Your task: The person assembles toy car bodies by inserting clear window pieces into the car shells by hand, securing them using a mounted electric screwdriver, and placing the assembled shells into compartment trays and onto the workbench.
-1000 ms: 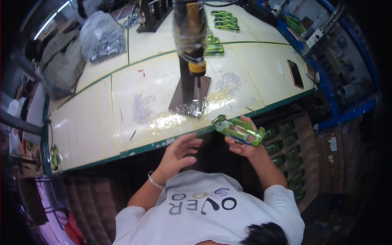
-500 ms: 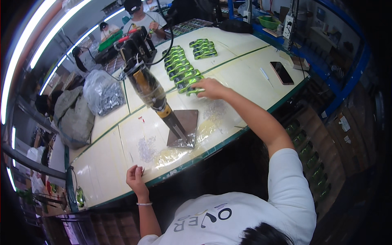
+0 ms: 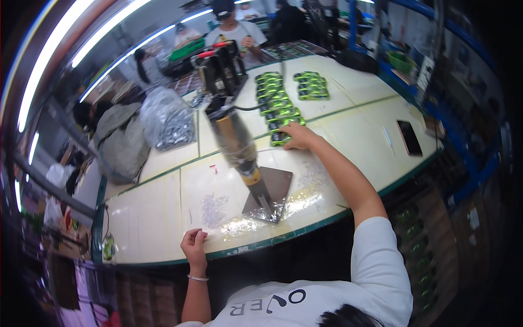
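My right hand (image 3: 299, 136) reaches across the table to the near end of a row of green-and-black moulded parts (image 3: 271, 90). Its thumb and fingers close around the nearest part (image 3: 278, 139), which lies flush with the row. By the front edge of the table, my left hand (image 3: 194, 245) has its fingers curled and pinched together; whatever they hold, if anything, is too small to make out. Between the hands stands a black-and-yellow upright tool (image 3: 234, 136) wrapped in clear film, over a brown square plate (image 3: 282, 182).
Small clear bits (image 3: 214, 210) lie scattered left of the plate. Farther back are a second group of green parts (image 3: 311, 86) and a clear bag of metallic pieces (image 3: 169, 120). A phone (image 3: 409, 137) and a white pen-like stick (image 3: 387, 139) lie at right. People work beyond.
The whole view has shifted, with the table now lower and farther right. My right hand has set the part it held against the end of the row. My left hand stays near the table edge.
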Motion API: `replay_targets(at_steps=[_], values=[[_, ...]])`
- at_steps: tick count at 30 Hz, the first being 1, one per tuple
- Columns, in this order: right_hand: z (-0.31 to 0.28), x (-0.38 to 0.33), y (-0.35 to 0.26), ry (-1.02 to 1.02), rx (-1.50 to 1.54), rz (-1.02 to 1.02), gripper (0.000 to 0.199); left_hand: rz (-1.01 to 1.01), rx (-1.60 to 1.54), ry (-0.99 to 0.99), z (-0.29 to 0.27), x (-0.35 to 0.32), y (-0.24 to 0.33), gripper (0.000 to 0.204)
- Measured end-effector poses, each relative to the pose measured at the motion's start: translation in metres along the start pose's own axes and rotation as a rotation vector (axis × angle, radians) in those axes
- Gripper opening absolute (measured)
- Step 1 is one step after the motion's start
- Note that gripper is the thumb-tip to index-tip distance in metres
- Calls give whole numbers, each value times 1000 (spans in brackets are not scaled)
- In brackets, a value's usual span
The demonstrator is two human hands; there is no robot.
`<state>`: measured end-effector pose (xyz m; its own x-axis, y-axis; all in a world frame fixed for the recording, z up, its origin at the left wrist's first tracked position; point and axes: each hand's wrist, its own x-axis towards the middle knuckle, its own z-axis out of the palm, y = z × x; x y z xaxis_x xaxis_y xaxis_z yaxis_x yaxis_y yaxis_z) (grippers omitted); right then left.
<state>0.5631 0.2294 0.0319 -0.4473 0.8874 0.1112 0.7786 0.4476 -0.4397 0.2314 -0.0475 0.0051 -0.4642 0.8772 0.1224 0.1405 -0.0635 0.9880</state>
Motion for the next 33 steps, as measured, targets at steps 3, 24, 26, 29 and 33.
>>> replay_targets(at_steps=[3,24,26,29,33], values=[[1,33,3,61,-142,-3,58,0,-3,53,-4,-1,-4,10],[-49,-229,-47,-193,683,-139,46,228,946,653,-169,-122,-72,28],[-18,-260,-93,-438,1105,-308,41,-172,1206,659,-205,-174,-81,41],[55,-274,-137,-678,1151,-193,31,-359,1388,722,-254,-241,-116,47],[121,-277,-211,-772,1017,71,28,-510,1469,634,-292,-303,-135,30]])
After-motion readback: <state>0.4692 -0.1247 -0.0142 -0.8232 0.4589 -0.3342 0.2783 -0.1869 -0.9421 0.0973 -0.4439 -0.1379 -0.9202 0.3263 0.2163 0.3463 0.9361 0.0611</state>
